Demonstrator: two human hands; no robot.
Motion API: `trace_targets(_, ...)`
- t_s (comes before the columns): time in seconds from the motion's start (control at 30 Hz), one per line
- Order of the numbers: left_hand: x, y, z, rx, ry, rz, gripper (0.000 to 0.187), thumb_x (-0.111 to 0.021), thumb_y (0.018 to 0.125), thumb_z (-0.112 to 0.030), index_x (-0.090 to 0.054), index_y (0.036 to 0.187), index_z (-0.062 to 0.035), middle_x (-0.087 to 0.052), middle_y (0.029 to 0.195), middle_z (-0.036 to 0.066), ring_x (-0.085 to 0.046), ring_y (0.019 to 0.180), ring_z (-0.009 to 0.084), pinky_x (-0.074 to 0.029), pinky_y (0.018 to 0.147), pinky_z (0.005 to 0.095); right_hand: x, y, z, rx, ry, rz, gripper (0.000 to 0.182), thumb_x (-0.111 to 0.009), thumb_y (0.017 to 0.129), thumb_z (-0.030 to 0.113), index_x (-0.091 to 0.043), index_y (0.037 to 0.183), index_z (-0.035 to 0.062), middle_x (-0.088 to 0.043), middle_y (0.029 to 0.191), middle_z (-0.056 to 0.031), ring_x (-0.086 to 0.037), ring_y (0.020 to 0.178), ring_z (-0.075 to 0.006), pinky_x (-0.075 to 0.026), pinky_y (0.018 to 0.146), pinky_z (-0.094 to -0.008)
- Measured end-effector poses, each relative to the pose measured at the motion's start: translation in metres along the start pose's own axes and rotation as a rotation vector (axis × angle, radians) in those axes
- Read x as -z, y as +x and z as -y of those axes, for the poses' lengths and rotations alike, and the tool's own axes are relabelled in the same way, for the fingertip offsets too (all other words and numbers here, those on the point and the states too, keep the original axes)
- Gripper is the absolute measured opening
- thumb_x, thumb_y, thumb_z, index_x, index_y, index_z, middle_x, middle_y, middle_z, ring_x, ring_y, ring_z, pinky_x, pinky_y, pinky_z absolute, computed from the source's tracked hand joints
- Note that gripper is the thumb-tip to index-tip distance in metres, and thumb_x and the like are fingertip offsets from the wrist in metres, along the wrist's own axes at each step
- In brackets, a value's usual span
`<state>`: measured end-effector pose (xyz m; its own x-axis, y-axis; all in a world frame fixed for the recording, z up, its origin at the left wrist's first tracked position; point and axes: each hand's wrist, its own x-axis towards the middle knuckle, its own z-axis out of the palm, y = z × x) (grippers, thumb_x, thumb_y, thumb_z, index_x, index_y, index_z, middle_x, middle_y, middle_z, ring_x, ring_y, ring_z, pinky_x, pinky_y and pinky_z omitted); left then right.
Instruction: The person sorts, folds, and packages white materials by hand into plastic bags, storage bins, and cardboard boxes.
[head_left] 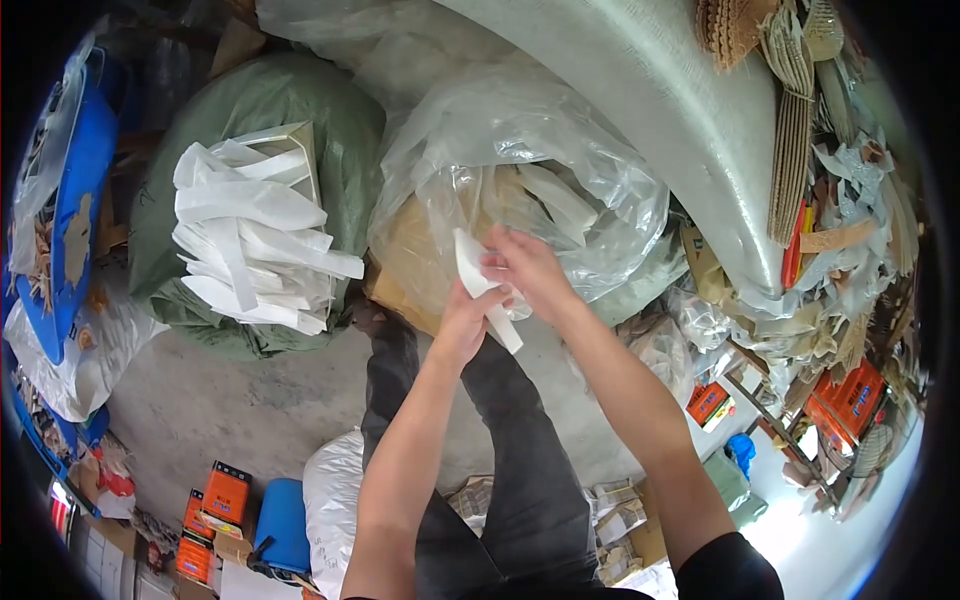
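A curved white strip (470, 262), of soft-looking sheet material, slants between my two hands above my knees. My left hand (468, 318) is closed around its lower half, with the thumb across it and the tail sticking out below. On the strip's right edge, my right hand (528, 268) has its fingers curled against it. Just beyond my hands is a clear plastic bag (520, 115), its mouth open, with several similar white pieces (562, 200) inside. A loose pile of white strips (250, 215) lies to the left in a shallow box (300, 150).
The box sits on a stuffed green sack (345, 110). A cardboard box (400, 285) stands beside the clear bag. A large pale sack (690, 120) bulges at upper right, near hanging strip bundles (790, 150). Blue bins (75, 200) stand at far left; orange boxes (225, 495) sit behind.
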<state>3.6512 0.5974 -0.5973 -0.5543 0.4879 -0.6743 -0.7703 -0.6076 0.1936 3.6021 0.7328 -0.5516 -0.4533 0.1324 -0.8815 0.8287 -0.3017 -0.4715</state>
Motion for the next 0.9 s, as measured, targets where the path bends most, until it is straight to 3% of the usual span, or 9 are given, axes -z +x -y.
trace_targets(0.13,0.005,0.011,-0.006,-0.012,0.038,-0.078,0.036,-0.059,0.094,-0.004,-0.052,0.13,-0.0003,-0.066,0.113,0.014,-0.065,0.094,0.023,-0.053,0.081,0.0336,0.029,0.026,0.018,0.086,-0.081,-0.033,0.038,-0.07,0.094,0.022,-0.064,0.128,0.0057,-0.066,0.114,-0.0143,-0.065,0.093,-0.0178,-0.055,0.078,-0.0295)
trace_targets(0.2,0.013,0.012,-0.013,-0.005,0.021,-0.169,0.036,-0.059,0.093,-0.003,-0.054,0.128,0.0002,-0.066,0.115,0.015,-0.065,0.099,0.0241,-0.053,0.085,0.0356,0.064,0.064,0.03,0.4,-0.842,-0.372,0.053,-0.072,0.088,0.02,-0.058,0.137,0.0087,-0.065,0.122,-0.0152,-0.066,0.098,-0.0223,-0.055,0.086,-0.034)
trace_targets(0.23,0.018,0.012,-0.015,-0.005,0.017,-0.178,0.036,-0.059,0.093,-0.003,-0.054,0.128,0.0002,-0.066,0.115,0.015,-0.065,0.099,0.0241,-0.053,0.085,0.0356,0.073,0.076,0.032,0.394,-0.845,-0.365,0.053,-0.072,0.088,0.02,-0.058,0.137,0.0087,-0.065,0.122,-0.0152,-0.066,0.098,-0.0223,-0.055,0.086,-0.034)
trace_targets(0.33,0.026,0.012,-0.024,0.03,-0.065,-0.119,0.037,-0.059,0.091,-0.001,-0.054,0.128,0.0007,-0.066,0.113,0.016,-0.066,0.096,0.0247,-0.053,0.085,0.0342,0.093,0.105,0.028,0.266,-1.466,-0.386,0.065,-0.073,0.082,0.017,-0.052,0.143,0.0079,-0.064,0.128,-0.0155,-0.067,0.102,-0.0293,-0.054,0.09,-0.0375)
trace_targets(0.4,0.021,0.009,-0.034,0.026,-0.095,-0.109,0.038,-0.059,0.091,0.0,-0.054,0.128,0.0009,-0.067,0.112,0.017,-0.066,0.095,0.0249,-0.053,0.084,0.0337,0.105,0.13,0.024,0.233,-1.676,-0.369,0.069,-0.073,0.08,0.017,-0.05,0.145,0.0076,-0.063,0.131,-0.0156,-0.067,0.103,-0.0317,-0.054,0.092,-0.0386)
trace_targets(0.53,0.003,0.01,-0.039,-0.024,-0.036,-0.178,0.037,-0.06,0.092,-0.005,-0.053,0.128,0.0012,-0.066,0.113,0.018,-0.067,0.095,0.0259,-0.053,0.084,0.0342,0.158,0.192,-0.036,0.308,-1.462,-0.373,0.071,-0.071,0.078,0.015,-0.05,0.145,0.0071,-0.062,0.134,-0.0182,-0.065,0.108,-0.0406,-0.053,0.093,-0.0427)
trace_targets(0.67,0.02,0.02,-0.034,0.023,0.026,-0.131,0.036,-0.061,0.093,-0.008,-0.054,0.127,0.0008,-0.066,0.115,0.017,-0.067,0.097,0.0257,-0.053,0.085,0.0347,0.165,0.156,-0.014,0.278,-1.36,-0.3,0.067,-0.065,0.083,0.026,-0.049,0.146,0.0077,-0.062,0.133,-0.0209,-0.063,0.114,-0.0397,-0.052,0.094,-0.0437)
trace_targets(0.8,0.014,0.028,-0.025,0.037,0.099,-0.136,0.036,-0.063,0.094,-0.01,-0.055,0.127,0.0016,-0.067,0.114,0.017,-0.067,0.098,0.025,-0.053,0.085,0.0348,0.123,0.038,0.039,0.128,-0.922,-0.288,0.065,-0.068,0.082,0.019,-0.051,0.143,0.0049,-0.065,0.126,-0.0215,-0.065,0.11,-0.033,-0.054,0.089,-0.0387)
trace_targets(0.9,-0.001,0.032,-0.009,0.055,0.145,-0.159,0.036,-0.065,0.094,-0.011,-0.055,0.127,0.0025,-0.067,0.113,0.016,-0.067,0.099,0.0244,-0.053,0.085,0.0348,0.094,-0.014,0.025,0.141,-0.524,-0.058,0.06,-0.067,0.083,0.01,-0.051,0.14,-0.0007,-0.067,0.119,-0.0177,-0.065,0.102,-0.0229,-0.055,0.083,-0.0319)
